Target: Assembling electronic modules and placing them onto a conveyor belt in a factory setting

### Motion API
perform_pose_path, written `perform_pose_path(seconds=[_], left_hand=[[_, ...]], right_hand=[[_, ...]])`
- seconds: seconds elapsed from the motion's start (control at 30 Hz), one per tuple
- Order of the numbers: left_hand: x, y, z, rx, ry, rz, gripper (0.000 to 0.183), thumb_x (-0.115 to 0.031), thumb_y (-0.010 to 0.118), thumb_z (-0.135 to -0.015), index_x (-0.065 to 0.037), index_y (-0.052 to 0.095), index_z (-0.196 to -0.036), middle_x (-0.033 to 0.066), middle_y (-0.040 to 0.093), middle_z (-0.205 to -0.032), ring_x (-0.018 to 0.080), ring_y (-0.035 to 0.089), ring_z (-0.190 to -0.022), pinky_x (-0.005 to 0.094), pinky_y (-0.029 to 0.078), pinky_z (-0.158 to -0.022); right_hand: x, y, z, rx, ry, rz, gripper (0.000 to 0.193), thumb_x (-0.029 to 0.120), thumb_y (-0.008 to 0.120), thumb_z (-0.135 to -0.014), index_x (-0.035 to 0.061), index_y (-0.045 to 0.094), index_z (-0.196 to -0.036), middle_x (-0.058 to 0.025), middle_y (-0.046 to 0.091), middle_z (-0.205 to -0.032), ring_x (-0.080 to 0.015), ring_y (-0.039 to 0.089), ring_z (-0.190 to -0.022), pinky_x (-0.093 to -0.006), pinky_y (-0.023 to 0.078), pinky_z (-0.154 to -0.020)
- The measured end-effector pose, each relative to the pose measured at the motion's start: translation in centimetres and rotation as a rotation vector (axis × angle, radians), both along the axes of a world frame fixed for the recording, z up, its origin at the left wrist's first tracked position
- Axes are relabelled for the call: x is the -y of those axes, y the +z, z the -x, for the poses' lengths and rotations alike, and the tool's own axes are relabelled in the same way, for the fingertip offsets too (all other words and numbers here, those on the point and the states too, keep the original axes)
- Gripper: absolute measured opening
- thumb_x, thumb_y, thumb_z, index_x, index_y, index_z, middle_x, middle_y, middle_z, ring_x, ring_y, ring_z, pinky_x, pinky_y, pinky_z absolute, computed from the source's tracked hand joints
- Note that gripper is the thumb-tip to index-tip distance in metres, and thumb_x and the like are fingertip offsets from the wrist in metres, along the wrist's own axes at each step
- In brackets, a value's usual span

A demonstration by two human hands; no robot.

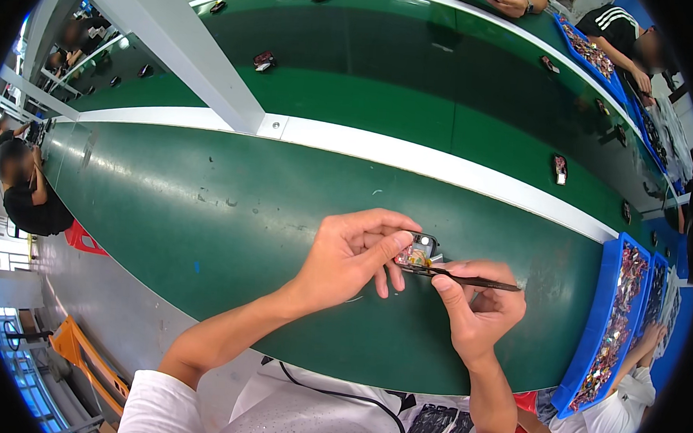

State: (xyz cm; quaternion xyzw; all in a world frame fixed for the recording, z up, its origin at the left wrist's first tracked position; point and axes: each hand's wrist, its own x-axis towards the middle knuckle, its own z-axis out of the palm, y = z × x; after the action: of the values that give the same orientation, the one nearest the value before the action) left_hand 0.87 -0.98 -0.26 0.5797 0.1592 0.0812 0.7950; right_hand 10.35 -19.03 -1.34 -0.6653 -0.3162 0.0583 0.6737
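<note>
Over the green worktable (229, 218), my left hand (340, 255) grips a small black-rimmed electronic device (419, 250) between thumb and fingers. Its open face shows a circuit board, a round white part and some red and yellow bits inside. My right hand (479, 306) is closed around dark tweezers (488, 283), which lie nearly level with their tips at the device's lower edge. A small silvery piece sits beside the right fingertips; whether it belongs to the device I cannot tell.
At the right stands a blue bin (603, 332) full of small colourful parts. Beyond a white rail (412, 165) runs a green conveyor belt (353, 99) carrying several spaced small devices. A grey post (191, 48) rises from the rail. Co-workers sit at the left, right and far side.
</note>
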Motion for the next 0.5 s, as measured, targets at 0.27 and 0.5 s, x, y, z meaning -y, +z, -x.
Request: perform_pose_path(seconds=[0.27, 0.5], left_hand=[[-0.07, 0.08, 0.09, -0.008, 0.002, 0.003, 0.024, -0.007, 0.059, -0.103, 0.008, 0.065, -0.120, 0.0137, 0.071, -0.093, 0.0164, 0.070, -0.067, 0.0252, 0.055, -0.050], [0.05, 0.25, 0.09, -0.029, 0.003, 0.018, 0.023, -0.007, 0.060, -0.102, 0.007, 0.064, -0.120, 0.0126, 0.070, -0.094, 0.0139, 0.068, -0.067, 0.0239, 0.054, -0.051]], right_hand=[[-0.24, -0.15, -0.01, 0.070, 0.020, -0.004, 0.019, -0.004, 0.085, -0.077, -0.0012, 0.071, -0.089, -0.0152, 0.077, -0.087, 0.0001, 0.042, -0.046, -0.0175, 0.030, -0.044], [-0.27, -0.07, 0.02, 0.091, 0.012, -0.006, 0.019, -0.005, 0.084, -0.077, -0.0005, 0.071, -0.089, -0.0151, 0.077, -0.088, 0.0000, 0.044, -0.045, -0.0178, 0.031, -0.043]])
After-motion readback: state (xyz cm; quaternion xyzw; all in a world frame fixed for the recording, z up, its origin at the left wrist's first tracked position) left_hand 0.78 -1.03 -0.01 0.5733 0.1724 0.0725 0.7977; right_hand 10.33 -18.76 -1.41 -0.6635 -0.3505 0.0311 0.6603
